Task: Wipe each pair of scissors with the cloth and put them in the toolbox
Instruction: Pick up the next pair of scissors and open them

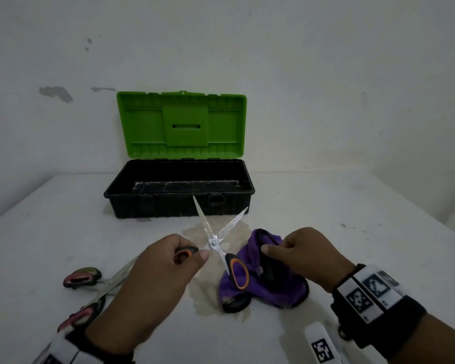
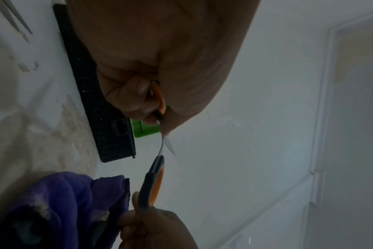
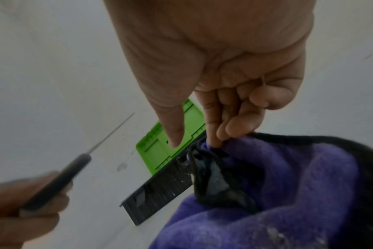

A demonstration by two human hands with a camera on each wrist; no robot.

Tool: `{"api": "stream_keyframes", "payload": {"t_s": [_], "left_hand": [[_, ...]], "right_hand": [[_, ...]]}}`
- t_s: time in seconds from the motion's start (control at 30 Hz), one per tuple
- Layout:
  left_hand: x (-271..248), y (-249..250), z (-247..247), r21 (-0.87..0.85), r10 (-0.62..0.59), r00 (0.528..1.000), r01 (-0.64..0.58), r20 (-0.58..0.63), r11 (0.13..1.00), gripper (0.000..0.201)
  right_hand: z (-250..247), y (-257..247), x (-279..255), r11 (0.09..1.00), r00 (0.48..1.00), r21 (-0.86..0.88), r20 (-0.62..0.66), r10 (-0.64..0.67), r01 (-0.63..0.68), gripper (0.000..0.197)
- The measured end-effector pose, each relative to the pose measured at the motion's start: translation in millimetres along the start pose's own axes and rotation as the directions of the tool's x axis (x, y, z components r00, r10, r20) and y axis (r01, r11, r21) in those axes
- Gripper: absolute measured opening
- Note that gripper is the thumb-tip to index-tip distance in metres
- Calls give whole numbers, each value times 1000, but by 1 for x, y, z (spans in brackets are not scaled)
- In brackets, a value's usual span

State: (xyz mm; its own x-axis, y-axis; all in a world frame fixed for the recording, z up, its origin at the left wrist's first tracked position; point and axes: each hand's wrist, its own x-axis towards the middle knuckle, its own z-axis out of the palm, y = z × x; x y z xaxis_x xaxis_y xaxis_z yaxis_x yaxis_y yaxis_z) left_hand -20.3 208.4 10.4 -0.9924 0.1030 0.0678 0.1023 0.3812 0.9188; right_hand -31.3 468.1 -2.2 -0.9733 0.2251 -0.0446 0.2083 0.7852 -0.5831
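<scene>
Orange-handled scissors (image 1: 217, 241) are held above the white table (image 1: 352, 219), blades spread apart and pointed toward the toolbox (image 1: 179, 190). One handle loop is gripped by the left hand (image 1: 153, 279), fingers and thumb curled round it; the other loop hangs free over the purple cloth (image 1: 279, 287). The cloth is pinched at its upper edge by the right hand (image 1: 310, 256), fingertips (image 3: 236, 128) pressed into the bunched fabric, thumb held off it. The cloth's lower part rests on the table. The toolbox is set at the back against the wall, green lid (image 1: 181, 124) raised upright, black tray open. Pink-handled scissors (image 1: 90, 290) are seen lying on the table at left, partly hidden by the left wrist.
</scene>
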Motion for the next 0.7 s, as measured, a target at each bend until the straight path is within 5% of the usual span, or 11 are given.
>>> {"api": "stream_keyframes", "payload": {"t_s": [0.13, 0.33, 0.53, 0.7], "left_hand": [[0, 0, 4, 30, 4, 1000, -5, 16, 1000, 16], [0, -10, 4, 51, -7, 1000, 8, -3, 999, 16], [1, -9, -2, 67, -5, 999, 8, -40, 998, 13], [1, -2, -7, 65, 1, 998, 3, -59, 998, 12]], "right_hand": [[13, -8, 5, 988, 999, -153, -7, -35, 33, 47], [11, -15, 5, 988, 988, -134, -124, -88, 71, 26], [-15, -20, -6, 973, 968, 189, -236, -88, 135, 3], [-20, -23, -9, 883, 995, 464, -99, -28, 71, 22]]}}
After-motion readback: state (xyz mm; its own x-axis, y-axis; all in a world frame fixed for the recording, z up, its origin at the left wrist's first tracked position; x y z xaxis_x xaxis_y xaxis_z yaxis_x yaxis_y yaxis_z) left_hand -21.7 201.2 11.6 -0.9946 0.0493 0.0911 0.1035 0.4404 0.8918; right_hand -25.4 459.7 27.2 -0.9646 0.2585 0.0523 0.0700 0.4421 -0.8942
